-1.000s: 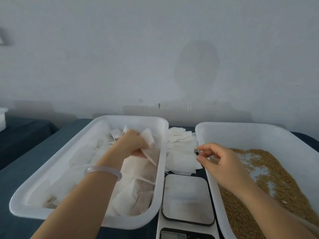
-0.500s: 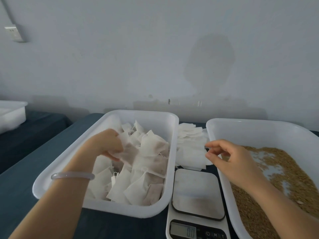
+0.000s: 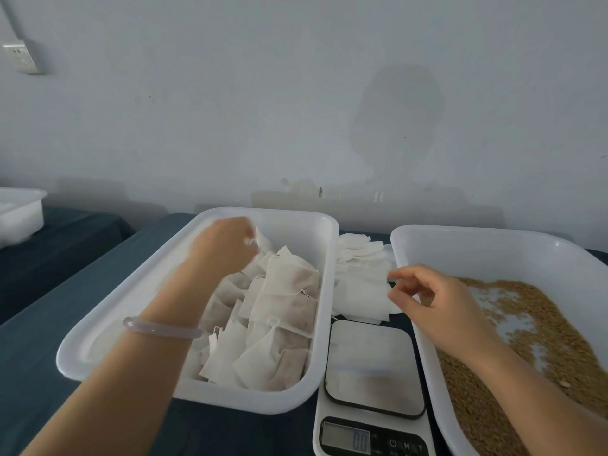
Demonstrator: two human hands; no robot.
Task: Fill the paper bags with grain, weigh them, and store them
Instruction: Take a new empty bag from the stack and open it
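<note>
My left hand [image 3: 223, 248] reaches into the far end of a white tray [image 3: 131, 297] of filled paper bags [image 3: 283, 311], its curled fingers gripping one bag at the top of the pile. My right hand [image 3: 427, 301] hovers over the near-left rim of the grain tray [image 3: 404, 255]. Its thumb and forefinger sit slightly apart at the edge of a stack of empty white bags [image 3: 358, 284]. Brown grain [image 3: 533, 327] covers that tray's floor. A digital scale [image 3: 375, 363] with a bare platform stands between the trays and reads zero.
Both trays and the scale sit on a dark blue cloth-covered table [image 3: 42, 357]. Another white tub [image 3: 19, 212] rests on a second table at far left. A pale wall with a socket [image 3: 19, 57] closes the back.
My left hand has moved from the tray's middle to its far end, a bag still in its fingers. My right hand has kept its place by the empty bags. The view has shifted.
</note>
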